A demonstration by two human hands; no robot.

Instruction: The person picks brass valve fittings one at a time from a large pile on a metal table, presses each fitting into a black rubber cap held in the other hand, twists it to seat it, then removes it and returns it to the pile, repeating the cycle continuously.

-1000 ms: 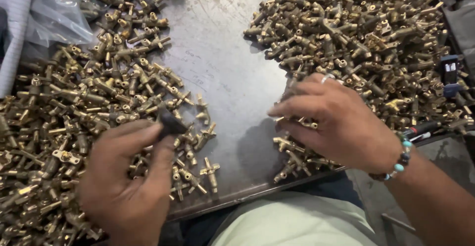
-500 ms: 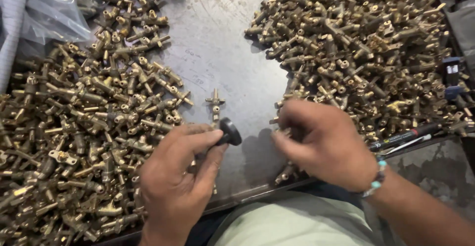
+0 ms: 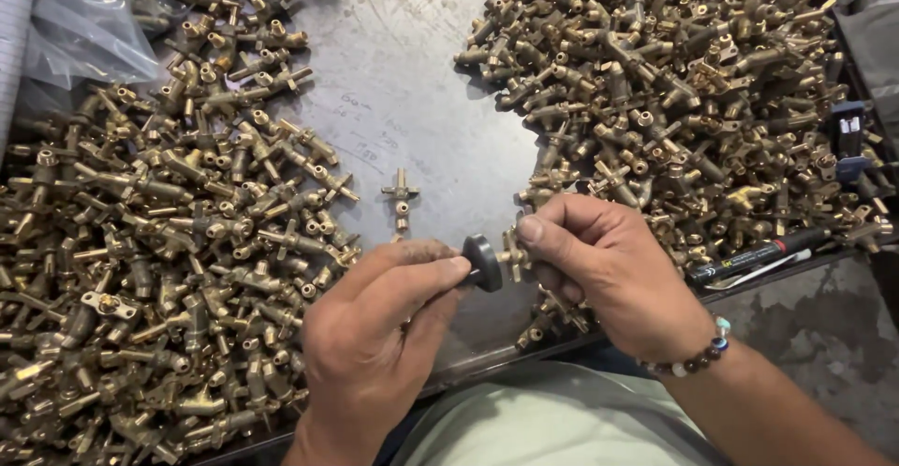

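Over the bare middle of the metal worktop (image 3: 412, 101), the left hand (image 3: 375, 335) pinched a black round knob (image 3: 483, 262) at its fingertips, and the right hand (image 3: 609, 269) gripped a brass valve fitting (image 3: 512, 255) pressed against it. A clear plastic bag (image 3: 89, 26) lay top left; a small blue box (image 3: 850, 138) sat far right.

a bare strip of the metal table (image 3: 412, 101) runs from the far edge down the middle to the near edge, wide enough for a hand. a lone brass fitting (image 3: 401, 194) lies in that strip. the left pile of brass fittings (image 3: 159, 269) and the right pile of brass fittings (image 3: 684, 101) wall it in. the left hand (image 3: 379, 325) and right hand (image 3: 609, 274) close off its near end.
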